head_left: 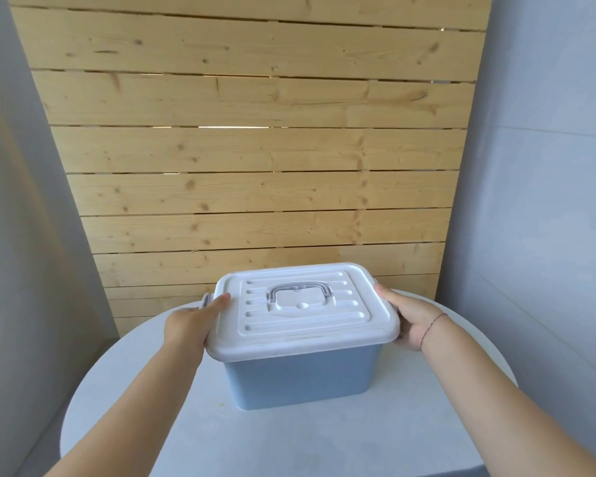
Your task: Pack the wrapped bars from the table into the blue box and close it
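Note:
The blue box [300, 380] stands in the middle of the round white table [289, 442]. Its white lid [303, 311] lies flat over the opening, with a grey handle [298, 291] folded down on top. My left hand [193, 321] grips the lid's left edge, thumb on top, next to a grey side latch [206, 299]. My right hand [410, 320] holds the lid's right edge, fingers curled under the rim. No wrapped bars show anywhere; the box's inside is hidden by the lid.
A wall of pale wooden planks [255, 149] rises right behind the table. Grey walls [547, 166] stand on both sides. The table's rounded edge curves close around the box.

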